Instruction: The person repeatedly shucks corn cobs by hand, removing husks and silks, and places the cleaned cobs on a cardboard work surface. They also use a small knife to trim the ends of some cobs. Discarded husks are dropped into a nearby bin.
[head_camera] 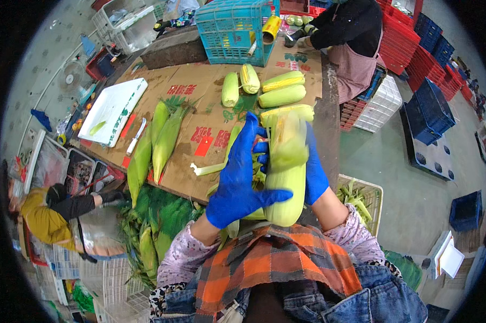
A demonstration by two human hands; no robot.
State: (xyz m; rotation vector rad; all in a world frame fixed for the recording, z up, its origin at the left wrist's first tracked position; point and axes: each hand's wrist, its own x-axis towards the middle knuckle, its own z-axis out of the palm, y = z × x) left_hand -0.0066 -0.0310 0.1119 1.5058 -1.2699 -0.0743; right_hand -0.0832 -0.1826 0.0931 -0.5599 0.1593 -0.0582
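Both my hands wear blue gloves. Between them is a pale green ear of corn (285,198) in thin husk. My left hand (239,181) holds it from the left, thumb across its front. On its other side, my right hand (316,171) grips it, with the fingers mostly hidden behind. The corn's upper part is blurred, with yellow kernels and loose husk showing; whether that is a second ear, I cannot tell. Just beyond lies a trimmed ear with kernels showing (303,111). Several trimmed ears (282,95) rest farther up the cardboard.
Unhusked ears (168,139) lie left on the cardboard-covered table (210,153), near a white-handled knife (137,137) and a white foam tray (111,109). A turquoise crate (234,36) stands at the back. A crate of husks (378,206) sits right. Co-workers (352,36) are nearby.
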